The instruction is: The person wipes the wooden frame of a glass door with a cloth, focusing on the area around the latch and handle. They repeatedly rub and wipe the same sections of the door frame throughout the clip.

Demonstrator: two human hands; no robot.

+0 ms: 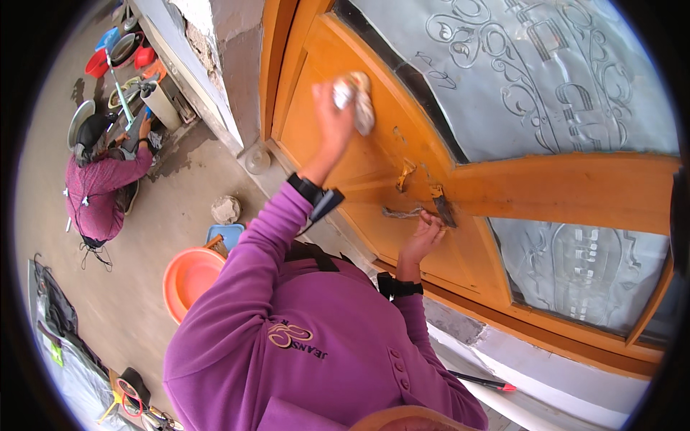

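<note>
My left hand (330,116) is raised to the upper part of an orange wooden door (307,124) and is shut on a bunched, pale cloth (364,108). The cloth lies against the panel; motion blurs both hand and cloth. Lower on the door, the fingers of my right hand (423,240) curl around a worn metal door handle (443,207). A twisted cord (401,213) runs along the wood up to those fingertips. Close by, a bent metal fitting (404,175) is fixed to the door. Embossed glass panes (506,81) fill the door's frame.
Behind my left arm stand an orange basin (186,280), a blue stool (229,235) and a round stone (225,209). A glass jar (257,160) sits by the doorway. Farther off, a person (99,183) crouches near several basins (97,63).
</note>
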